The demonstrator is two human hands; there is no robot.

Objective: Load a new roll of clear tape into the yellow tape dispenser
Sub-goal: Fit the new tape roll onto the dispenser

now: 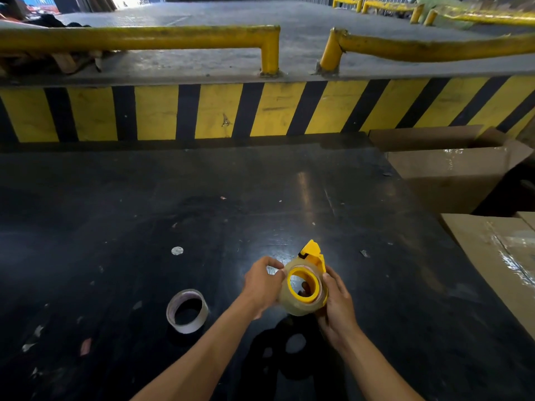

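Observation:
The yellow tape dispenser (313, 254) is held above the black table (202, 198), its cutter end pointing away from me. A roll of clear tape (292, 303) sits around the dispenser's yellow hub (302, 298). My left hand (262, 283) grips the roll's left edge with thumb and fingers. My right hand (337, 302) holds the dispenser and roll from the right side. A nearly spent tape roll with a pale core (187, 311) lies on the table to the left of my hands.
Cardboard boxes (451, 169) stand at the table's right edge, another taped carton (498, 256) closer to me. A yellow-and-black striped dock wall (260, 111) with yellow rails (144, 39) runs behind the table. Small scraps litter the table surface.

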